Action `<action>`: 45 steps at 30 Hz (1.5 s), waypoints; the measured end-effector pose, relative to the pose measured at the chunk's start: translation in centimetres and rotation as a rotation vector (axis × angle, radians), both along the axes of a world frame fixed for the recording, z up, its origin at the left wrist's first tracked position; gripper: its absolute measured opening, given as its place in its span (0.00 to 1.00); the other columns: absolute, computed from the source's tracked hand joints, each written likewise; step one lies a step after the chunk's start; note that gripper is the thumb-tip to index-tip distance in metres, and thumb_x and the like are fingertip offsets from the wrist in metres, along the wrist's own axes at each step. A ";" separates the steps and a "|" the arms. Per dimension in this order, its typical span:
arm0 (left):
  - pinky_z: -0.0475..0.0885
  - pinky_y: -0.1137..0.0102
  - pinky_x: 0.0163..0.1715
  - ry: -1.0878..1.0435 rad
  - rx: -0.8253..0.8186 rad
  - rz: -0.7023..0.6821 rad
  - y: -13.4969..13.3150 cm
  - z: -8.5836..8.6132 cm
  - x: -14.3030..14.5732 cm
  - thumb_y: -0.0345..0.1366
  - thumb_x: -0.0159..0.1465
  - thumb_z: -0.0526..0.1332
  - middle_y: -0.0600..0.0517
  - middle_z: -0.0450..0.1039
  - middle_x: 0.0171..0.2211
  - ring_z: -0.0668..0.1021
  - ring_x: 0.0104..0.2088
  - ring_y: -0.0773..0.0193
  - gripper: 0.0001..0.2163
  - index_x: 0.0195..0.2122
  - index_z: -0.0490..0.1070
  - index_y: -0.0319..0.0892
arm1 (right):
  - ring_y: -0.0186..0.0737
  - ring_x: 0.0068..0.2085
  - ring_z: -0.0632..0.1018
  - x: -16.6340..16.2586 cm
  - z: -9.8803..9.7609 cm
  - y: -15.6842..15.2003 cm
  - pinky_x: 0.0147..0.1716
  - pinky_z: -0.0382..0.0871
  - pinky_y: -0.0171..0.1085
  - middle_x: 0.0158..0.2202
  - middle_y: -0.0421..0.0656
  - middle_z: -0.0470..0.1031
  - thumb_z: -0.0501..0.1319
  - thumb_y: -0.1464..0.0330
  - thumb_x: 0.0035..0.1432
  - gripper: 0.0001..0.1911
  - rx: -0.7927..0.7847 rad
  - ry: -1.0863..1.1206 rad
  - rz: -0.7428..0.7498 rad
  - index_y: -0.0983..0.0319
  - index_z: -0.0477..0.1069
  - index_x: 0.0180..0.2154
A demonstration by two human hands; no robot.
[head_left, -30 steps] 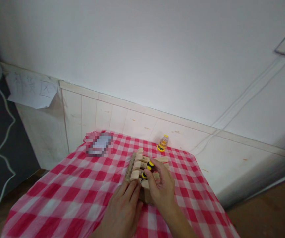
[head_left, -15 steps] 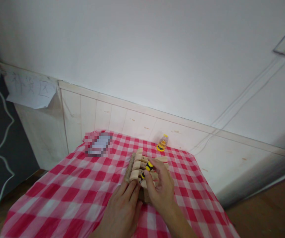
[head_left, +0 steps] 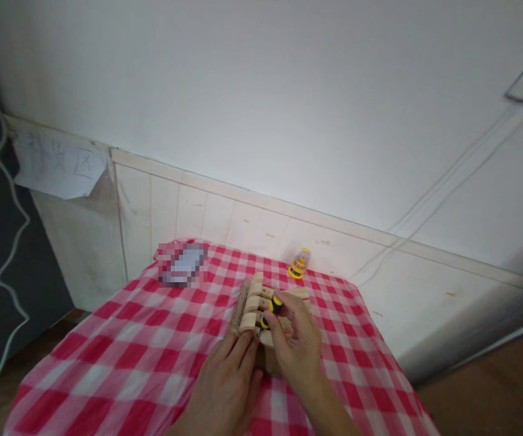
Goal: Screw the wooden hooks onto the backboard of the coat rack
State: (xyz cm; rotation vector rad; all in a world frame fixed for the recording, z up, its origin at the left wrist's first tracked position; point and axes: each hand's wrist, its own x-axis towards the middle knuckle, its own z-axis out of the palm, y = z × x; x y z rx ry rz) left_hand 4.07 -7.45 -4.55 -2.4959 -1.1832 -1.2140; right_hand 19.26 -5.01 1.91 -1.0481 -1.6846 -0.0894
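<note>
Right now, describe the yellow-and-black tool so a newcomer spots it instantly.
Find the red-and-white checked tablecloth, then the pale wooden piece near its middle. The yellow-and-black tool slants over that piece, pinched in the right hand. Unlike the yellow-based container near the wall, it is hand-held and has black sections.

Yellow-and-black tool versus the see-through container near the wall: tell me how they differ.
The yellow-and-black tool is slanted in the right hand's fingers over the wooden piece; the container stands untouched on the checked cloth.
The tool has a slim, opaque handle; the container has a see-through body that narrows upward from a wide base.
Both show bright yellow.
</note>
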 end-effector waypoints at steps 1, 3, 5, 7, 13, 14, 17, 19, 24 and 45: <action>0.80 0.56 0.50 0.004 0.001 -0.001 0.0 0.0 0.0 0.28 0.65 0.56 0.43 0.80 0.53 0.81 0.50 0.50 0.17 0.54 0.73 0.37 | 0.44 0.48 0.83 0.0 0.0 0.0 0.48 0.82 0.43 0.48 0.46 0.82 0.64 0.73 0.65 0.18 0.011 0.000 -0.002 0.56 0.73 0.55; 0.81 0.56 0.49 0.008 -0.002 0.006 0.0 -0.1 0.0 0.28 0.65 0.56 0.43 0.80 0.53 0.81 0.50 0.49 0.16 0.53 0.73 0.37 | 0.44 0.48 0.83 0.0 0.0 0.1 0.48 0.82 0.43 0.48 0.46 0.82 0.64 0.74 0.65 0.17 0.028 0.002 -0.005 0.56 0.72 0.54; 0.81 0.55 0.49 0.015 -0.007 0.009 0.0 -0.1 0.0 0.27 0.65 0.55 0.43 0.80 0.53 0.81 0.51 0.48 0.16 0.53 0.73 0.37 | 0.44 0.48 0.83 0.0 0.0 0.1 0.48 0.82 0.43 0.47 0.46 0.82 0.64 0.74 0.64 0.17 0.040 0.005 -0.010 0.56 0.72 0.54; 0.81 0.55 0.50 0.022 -0.012 0.005 0.0 0.0 0.0 0.27 0.65 0.55 0.43 0.79 0.54 0.80 0.52 0.49 0.17 0.54 0.73 0.37 | 0.43 0.48 0.83 0.0 0.0 0.1 0.48 0.82 0.42 0.47 0.46 0.82 0.65 0.73 0.64 0.16 0.051 0.006 -0.016 0.56 0.72 0.53; 0.81 0.55 0.49 0.026 -0.004 0.005 0.0 -0.1 0.0 0.28 0.65 0.56 0.42 0.80 0.53 0.81 0.51 0.49 0.17 0.54 0.73 0.36 | 0.43 0.48 0.83 -0.1 0.3 0.0 0.47 0.82 0.41 0.47 0.46 0.81 0.64 0.73 0.65 0.17 0.057 -0.004 -0.005 0.56 0.73 0.54; 0.81 0.55 0.49 0.020 -0.004 0.007 0.0 -0.1 0.1 0.28 0.65 0.56 0.42 0.80 0.53 0.81 0.51 0.49 0.17 0.54 0.73 0.36 | 0.43 0.48 0.82 -0.2 0.4 0.1 0.48 0.81 0.41 0.47 0.46 0.81 0.64 0.74 0.65 0.17 0.059 -0.012 -0.002 0.56 0.73 0.55; 0.81 0.56 0.49 0.007 -0.013 0.011 0.0 -0.3 0.1 0.28 0.65 0.55 0.43 0.80 0.53 0.81 0.51 0.49 0.17 0.54 0.74 0.37 | 0.43 0.49 0.82 -0.1 0.5 0.0 0.50 0.80 0.42 0.48 0.46 0.81 0.64 0.74 0.65 0.17 0.062 -0.032 0.003 0.55 0.74 0.54; 0.81 0.55 0.49 0.018 -0.007 0.010 0.0 -0.3 0.1 0.28 0.66 0.55 0.43 0.80 0.53 0.81 0.50 0.49 0.16 0.53 0.74 0.37 | 0.43 0.49 0.82 -0.1 0.6 -0.1 0.51 0.80 0.43 0.48 0.46 0.81 0.64 0.74 0.65 0.18 0.046 -0.042 0.010 0.55 0.73 0.55; 0.82 0.54 0.49 0.034 -0.007 0.005 0.0 -0.2 0.0 0.29 0.66 0.56 0.42 0.80 0.53 0.81 0.51 0.48 0.16 0.53 0.74 0.37 | 0.44 0.51 0.82 0.2 0.2 -0.4 0.52 0.80 0.43 0.52 0.47 0.81 0.59 0.73 0.68 0.20 -0.014 -0.048 0.019 0.55 0.71 0.59; 0.80 0.55 0.51 0.013 -0.032 -0.005 0.0 -0.5 0.1 0.27 0.67 0.55 0.43 0.80 0.53 0.81 0.52 0.50 0.16 0.53 0.74 0.39 | 0.44 0.46 0.83 0.3 0.1 0.0 0.47 0.82 0.42 0.46 0.46 0.82 0.63 0.72 0.66 0.17 0.027 -0.029 -0.054 0.57 0.74 0.55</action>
